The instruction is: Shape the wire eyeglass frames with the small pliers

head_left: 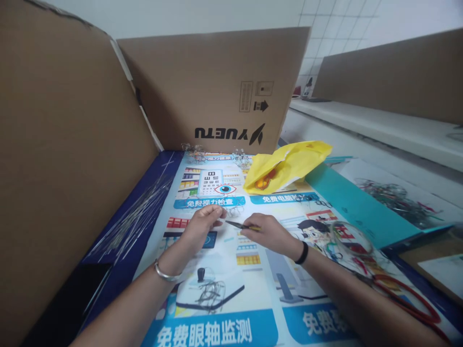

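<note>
My right hand (268, 230) is closed round a pair of needle-nose pliers (237, 224) with dark jaws and a bit of yellow on the handle. The jaws point left at the fingers of my left hand (207, 220). Those fingers are pinched together on a thin bent wire (235, 211), whose faint loops stick out to the right. Whether the plier tips touch the wire I cannot tell. Below my hands lies a tangle of thin wire pieces (211, 294) on the printed poster sheet (231, 262).
Long straight wires (133, 217) lie at the left. Cardboard panels (213, 86) stand behind and left. A yellow bag (289, 164) holds something orange. Rightward are a clear tape-like ring (350, 238), red-handled scissors (408, 294) and a wire heap (390, 197). Small wire shapes (240, 156) sit at the back.
</note>
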`<state>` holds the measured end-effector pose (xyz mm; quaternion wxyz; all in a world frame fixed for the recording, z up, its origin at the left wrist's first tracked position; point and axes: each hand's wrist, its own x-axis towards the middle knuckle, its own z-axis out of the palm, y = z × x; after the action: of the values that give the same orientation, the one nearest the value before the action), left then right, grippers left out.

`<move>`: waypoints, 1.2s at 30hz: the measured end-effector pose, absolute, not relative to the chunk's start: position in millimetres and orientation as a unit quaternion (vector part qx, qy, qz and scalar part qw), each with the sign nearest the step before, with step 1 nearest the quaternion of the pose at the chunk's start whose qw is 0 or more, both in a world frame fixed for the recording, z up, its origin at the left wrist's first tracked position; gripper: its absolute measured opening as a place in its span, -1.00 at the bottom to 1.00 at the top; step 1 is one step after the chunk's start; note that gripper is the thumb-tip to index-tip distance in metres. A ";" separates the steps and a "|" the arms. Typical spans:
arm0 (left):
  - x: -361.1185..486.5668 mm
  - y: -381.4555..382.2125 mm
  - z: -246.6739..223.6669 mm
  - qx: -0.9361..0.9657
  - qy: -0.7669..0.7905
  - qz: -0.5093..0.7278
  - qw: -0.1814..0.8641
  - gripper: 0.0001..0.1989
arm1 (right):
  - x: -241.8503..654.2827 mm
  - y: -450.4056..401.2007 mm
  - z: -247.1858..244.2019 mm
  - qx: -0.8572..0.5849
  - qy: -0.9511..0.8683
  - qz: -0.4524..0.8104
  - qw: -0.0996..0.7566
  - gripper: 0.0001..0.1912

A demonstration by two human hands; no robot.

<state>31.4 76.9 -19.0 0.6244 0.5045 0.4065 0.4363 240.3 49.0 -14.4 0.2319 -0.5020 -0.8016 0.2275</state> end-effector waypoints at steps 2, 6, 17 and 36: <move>30.8 77.2 -17.4 0.493 0.382 0.447 0.641 -0.79 | 241.1 48.9 -13.5 -0.503 -0.763 0.303 0.271 -0.77; 32.5 74.7 -15.1 0.491 0.353 0.442 0.662 -0.81 | 240.1 46.7 -12.6 -0.488 -0.709 0.402 0.310 -0.74; 41.2 68.4 -16.1 0.547 0.453 0.489 0.507 -0.76 | 230.5 39.0 -10.0 -0.501 -0.672 0.456 0.299 -0.73; 43.6 53.3 -7.3 0.643 0.412 0.518 0.385 -0.81 | 222.8 24.3 -10.1 -0.272 -0.422 0.815 0.290 -0.72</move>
<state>43.6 53.3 -7.3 0.3847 0.6433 0.4121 0.5180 222.8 24.3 -10.1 0.2902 -0.2717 -0.4221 0.8148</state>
